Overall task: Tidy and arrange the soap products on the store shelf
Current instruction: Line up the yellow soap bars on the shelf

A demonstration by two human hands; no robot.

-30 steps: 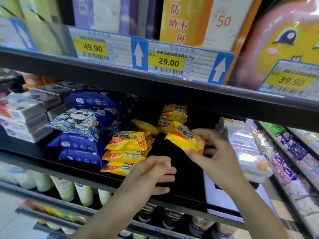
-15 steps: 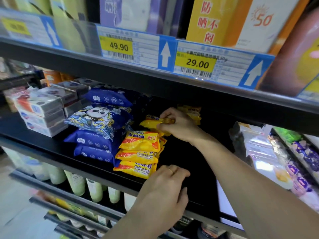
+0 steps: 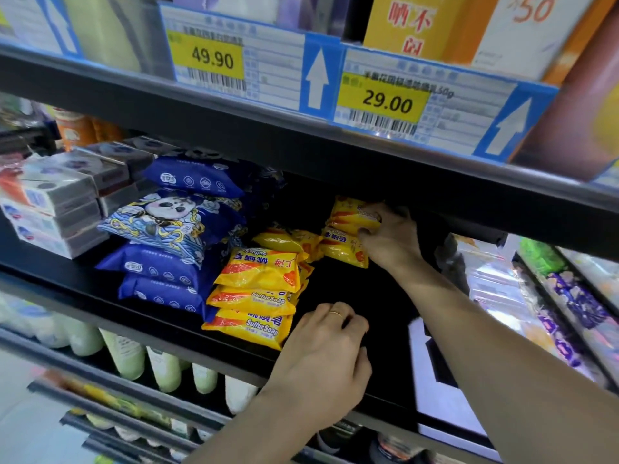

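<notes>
A front stack of three yellow sulfur soap packs (image 3: 256, 293) lies on the black shelf (image 3: 355, 296). Behind it lie more yellow packs (image 3: 284, 241). Deep at the back my right hand (image 3: 390, 237) grips a small stack of two yellow soap packs (image 3: 348, 229), fingers curled round their right ends. My left hand (image 3: 323, 356), wearing a ring, rests on the shelf's front edge just right of the front stack, fingers curled and holding nothing.
Blue wrapped packs (image 3: 174, 236) are piled left of the yellow soaps, with boxed soaps (image 3: 50, 209) further left. Clear-wrapped soaps (image 3: 536, 296) fill the right. An upper shelf with price tags (image 3: 382, 102) overhangs closely. Bottles (image 3: 160, 366) stand below.
My right hand left the loose yellow pack behind the front stack and moved right and deeper onto the back stack of two packs. My left hand stayed on the shelf edge.
</notes>
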